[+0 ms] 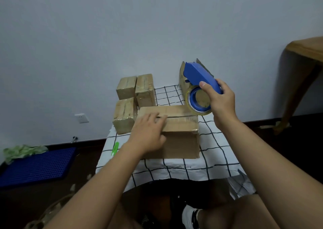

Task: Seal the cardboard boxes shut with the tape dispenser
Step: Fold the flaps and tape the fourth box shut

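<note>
Taping up the big cardboard box (174, 134), frame center

Left hand (148, 132) flat, fingers spread over its top-left edge; right hand (222, 99) clamps the blue tape dispenser (201, 76) above its right edge.

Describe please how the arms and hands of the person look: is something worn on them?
Both forearms are bare up to the edge of the picture: no sleeves show. The left hand and the right hand have no gloves, and I see no ring, watch or bracelet on the wrists or fingers. The nails look short and unpainted.

You've got a blue tape dispenser (201, 75), plain brown cardboard boxes (178, 132), and a white black-grid tablecloth (209, 151).
</note>
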`<state>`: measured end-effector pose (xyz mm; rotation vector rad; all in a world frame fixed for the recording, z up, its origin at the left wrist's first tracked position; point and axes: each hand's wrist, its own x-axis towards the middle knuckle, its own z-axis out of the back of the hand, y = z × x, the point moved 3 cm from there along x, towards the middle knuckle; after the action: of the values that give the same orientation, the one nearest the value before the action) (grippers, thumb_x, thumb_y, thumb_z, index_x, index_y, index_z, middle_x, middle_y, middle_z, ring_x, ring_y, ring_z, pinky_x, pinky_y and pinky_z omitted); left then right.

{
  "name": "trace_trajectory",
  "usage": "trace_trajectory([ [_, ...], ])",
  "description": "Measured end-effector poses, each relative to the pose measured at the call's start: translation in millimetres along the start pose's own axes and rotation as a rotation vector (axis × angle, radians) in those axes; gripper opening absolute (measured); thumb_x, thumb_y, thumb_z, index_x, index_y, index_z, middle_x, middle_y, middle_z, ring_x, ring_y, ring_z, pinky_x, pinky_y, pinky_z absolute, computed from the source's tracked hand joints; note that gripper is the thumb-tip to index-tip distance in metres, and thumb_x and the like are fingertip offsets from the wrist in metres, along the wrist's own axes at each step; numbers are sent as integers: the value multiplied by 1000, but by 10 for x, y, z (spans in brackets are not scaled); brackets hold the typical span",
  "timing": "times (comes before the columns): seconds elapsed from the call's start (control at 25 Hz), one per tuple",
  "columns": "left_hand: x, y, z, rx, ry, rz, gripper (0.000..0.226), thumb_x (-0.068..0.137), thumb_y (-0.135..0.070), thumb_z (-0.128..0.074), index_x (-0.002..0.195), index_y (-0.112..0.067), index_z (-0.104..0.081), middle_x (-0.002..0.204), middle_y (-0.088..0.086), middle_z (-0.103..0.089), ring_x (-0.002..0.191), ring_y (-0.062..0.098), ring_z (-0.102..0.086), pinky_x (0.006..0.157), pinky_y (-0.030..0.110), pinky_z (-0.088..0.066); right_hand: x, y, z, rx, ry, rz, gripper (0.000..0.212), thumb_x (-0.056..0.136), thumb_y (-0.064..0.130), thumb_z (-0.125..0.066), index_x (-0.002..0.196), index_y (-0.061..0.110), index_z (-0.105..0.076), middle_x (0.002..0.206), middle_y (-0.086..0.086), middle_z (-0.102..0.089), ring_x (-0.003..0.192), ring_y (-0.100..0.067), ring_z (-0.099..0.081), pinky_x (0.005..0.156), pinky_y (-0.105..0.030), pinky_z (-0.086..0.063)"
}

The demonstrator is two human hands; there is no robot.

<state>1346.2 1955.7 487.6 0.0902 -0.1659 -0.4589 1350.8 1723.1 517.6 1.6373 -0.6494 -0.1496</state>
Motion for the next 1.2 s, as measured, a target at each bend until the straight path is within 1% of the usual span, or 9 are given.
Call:
trace_trajectory([
  [0.12,181,-375,-201,-91,-6,-5,66,94,-54,-50,151,-37,-22,157,9,-25,142,31,-21,116,44,-21,-25,21,77,-4,-6,0,47,80,42,-78,119,20,-64,114,-3,-65,90,-10,-62,62,-10,-47],
  [0.36,263,-68,-297,-11,-70,-155,63,97,-20,-48,151,-39,-24,161,-8,-20,150,24,-12,118,41,-5,-10,40,316,-23,-38,-11,38,81,39,-77,114,24,-64,104,5,-63,85,-6,-59,60,-15,-46],
  [0.44,270,211,-182,-68,-76,-115,66,91,-11,-49,147,-42,-34,161,-9,-22,150,24,-13,120,46,-9,-4,35,337,-14,-33,-20,35,83,38,-76,114,27,-63,103,7,-62,85,-6,-58,59,-14,-46],
  [0.56,207,187,-71,-462,-234,10,41,93,-29,-49,133,-33,-58,147,-4,-46,134,21,-42,110,49,-35,-53,-57,283,-12,-20,-50,41,83,38,-76,120,26,-61,108,5,-61,90,-6,-59,58,-9,-46],
  [0.6,182,51,-86,-504,-229,11,43,93,-43,-45,133,-32,-58,143,-4,-50,129,18,-45,106,48,-38,-83,-94,248,-12,-16,-56,42,83,37,-76,121,25,-61,108,5,-61,90,-7,-59,58,-9,-46],
  [0.68,156,-191,-239,-351,-148,-39,52,92,-59,-42,138,-35,-51,144,-6,-48,131,18,-42,107,46,-37,-147,-152,183,-13,6,-66,39,84,36,-76,119,25,-62,108,4,-62,88,-7,-58,59,-12,-46],
  [0.92,117,36,-273,-318,-185,-141,43,98,-24,-56,139,-35,-51,147,-12,-47,140,14,-35,110,38,-26,-244,-170,42,-29,81,-81,41,82,38,-77,119,27,-63,106,7,-61,85,-6,-58,62,-17,-45],
  [1.08,43,255,-302,-469,-95,-129,41,97,-37,-55,138,-35,-52,146,-14,-48,141,10,-35,114,43,-30,-313,-151,-104,-35,123,-80,41,81,38,-77,119,28,-63,109,7,-62,88,-8,-59,65,-19,-46],
  [1.2,57,278,-338,-652,-171,-64,33,95,-38,-59,127,-31,-63,137,-12,-57,134,9,-44,111,45,-37,-373,-126,-196,-50,141,-76,41,82,38,-77,119,28,-63,109,6,-61,90,-10,-59,67,-21,-47],
])
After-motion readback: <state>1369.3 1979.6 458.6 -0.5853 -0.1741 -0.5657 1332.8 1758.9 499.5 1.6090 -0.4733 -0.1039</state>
